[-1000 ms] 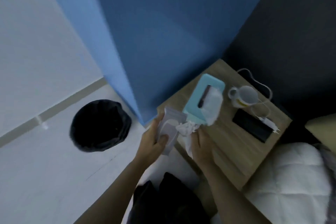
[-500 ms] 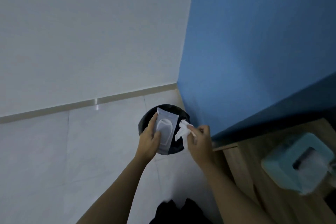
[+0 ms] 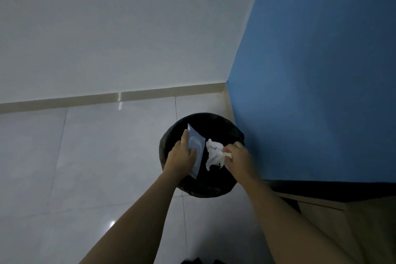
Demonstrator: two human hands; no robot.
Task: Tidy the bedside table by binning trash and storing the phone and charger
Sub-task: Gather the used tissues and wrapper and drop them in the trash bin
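Over the bin, both hands full

Nearest, at the lower right, a corner of the wooden bedside tabletop (image 3: 334,216) shows. Two bare forearms reach out from the near edge. Farther out, the left hand (image 3: 181,158) has its grip clamped on a flat pale packet (image 3: 196,152), held upright, and the right hand (image 3: 237,157) pinches a crumpled white tissue (image 3: 214,154). Both items hang above the open mouth of the black bin (image 3: 205,188), which stands on the tiled floor (image 3: 85,167) against the blue wall (image 3: 321,70)

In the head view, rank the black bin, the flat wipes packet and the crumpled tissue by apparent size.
1. black bin, clearly largest.
2. and 3. flat wipes packet and crumpled tissue look alike; the left hand and right hand partly cover them, so no ranking.
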